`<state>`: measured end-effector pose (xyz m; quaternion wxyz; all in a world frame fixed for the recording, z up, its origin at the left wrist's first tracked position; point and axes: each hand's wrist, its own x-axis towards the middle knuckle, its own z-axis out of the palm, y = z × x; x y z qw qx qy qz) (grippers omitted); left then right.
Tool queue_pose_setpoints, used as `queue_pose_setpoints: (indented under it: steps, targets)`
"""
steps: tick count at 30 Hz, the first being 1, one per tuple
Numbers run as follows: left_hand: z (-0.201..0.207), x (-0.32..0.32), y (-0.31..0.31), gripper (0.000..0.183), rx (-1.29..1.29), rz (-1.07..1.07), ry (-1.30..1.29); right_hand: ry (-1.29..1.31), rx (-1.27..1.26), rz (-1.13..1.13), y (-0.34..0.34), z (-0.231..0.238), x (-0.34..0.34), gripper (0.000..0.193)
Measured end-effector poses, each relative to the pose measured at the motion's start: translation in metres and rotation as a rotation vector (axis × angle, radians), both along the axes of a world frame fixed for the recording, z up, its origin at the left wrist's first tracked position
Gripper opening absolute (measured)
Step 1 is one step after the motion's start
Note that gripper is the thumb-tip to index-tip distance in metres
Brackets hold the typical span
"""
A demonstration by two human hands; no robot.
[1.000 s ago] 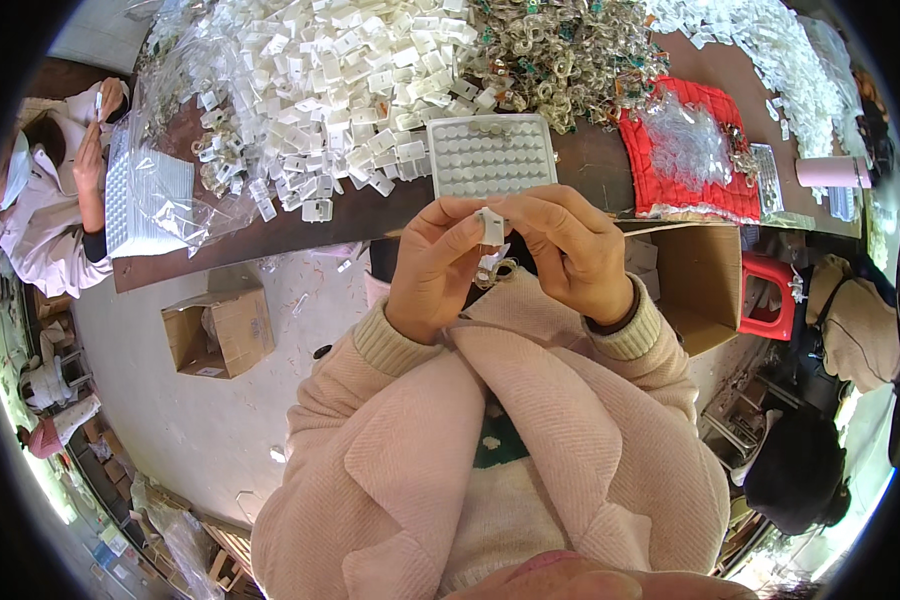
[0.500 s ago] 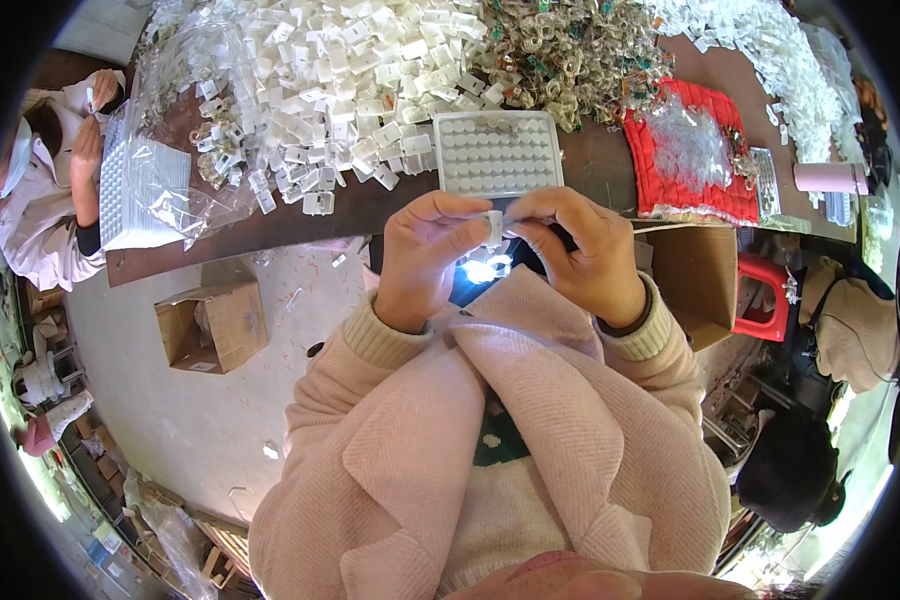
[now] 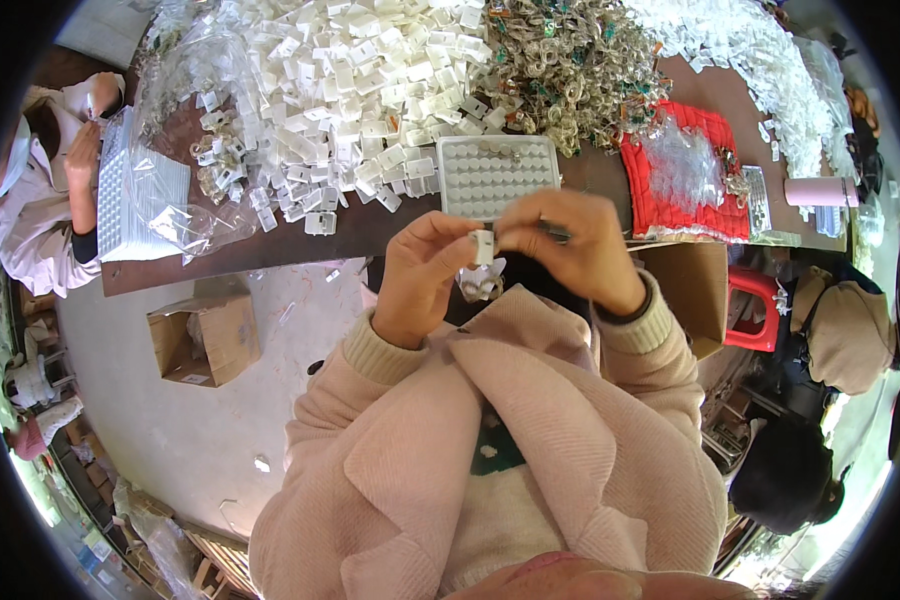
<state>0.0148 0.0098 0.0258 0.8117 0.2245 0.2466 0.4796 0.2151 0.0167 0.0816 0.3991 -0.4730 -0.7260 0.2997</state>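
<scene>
My left hand (image 3: pixel 417 272) pinches a small white plastic case (image 3: pixel 484 246) between thumb and fingertips, above my lap. Just below the case is a clear, shiny part (image 3: pixel 481 283), unlit; whether it is joined to the case I cannot tell. My right hand (image 3: pixel 575 250) is at the case's right edge, thumb and forefinger drawn together in a pinch. Motion blurs those fingers, and anything between them is hidden. Beyond my hands, at the table's near edge, lies a pale tray (image 3: pixel 450 207) with rows of round white pieces.
On the brown table (image 3: pixel 185 252) are heaps of white plastic cases (image 3: pixel 340 90) and clear parts (image 3: pixel 570 60). A red cloth (image 3: pixel 645 200) holds clear pieces at right. Stacked white trays (image 3: pixel 150 200) stand near a co-worker (image 3: pixel 55 200). Cardboard boxes (image 3: pixel 235 345) and a red stool (image 3: pixel 755 335) stand below.
The bright glow at the clear part has gone out. Both hands have dropped slightly with the case, and my right fingers have shifted, now blurred. The view has moved a little.
</scene>
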Motion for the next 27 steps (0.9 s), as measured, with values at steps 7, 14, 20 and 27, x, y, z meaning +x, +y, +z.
queue_pose_setpoints:
  steps: [7, 14, 20, 27]
  targets:
    - [0.003, -0.008, 0.01, 0.023, -0.163, -0.024, -0.05, -0.553, 0.431, -0.19, 0.083, -0.018, 0.014, 0.016]
    - [0.003, -0.016, 0.01, 0.017, -0.143, -0.069, -0.053, -0.844, 0.457, -0.208, 0.101, -0.034, 0.008, 0.012]
    - [0.007, -0.016, 0.01, 0.014, -0.138, -0.048, -0.053, -0.01, 0.048, -0.413, 0.105, -0.02, 0.032, 0.014]
    - [0.018, -0.01, 0.012, 0.013, -0.026, -0.01, 0.055, 0.604, 0.14, -0.354, 0.107, 0.015, 0.046, 0.018]
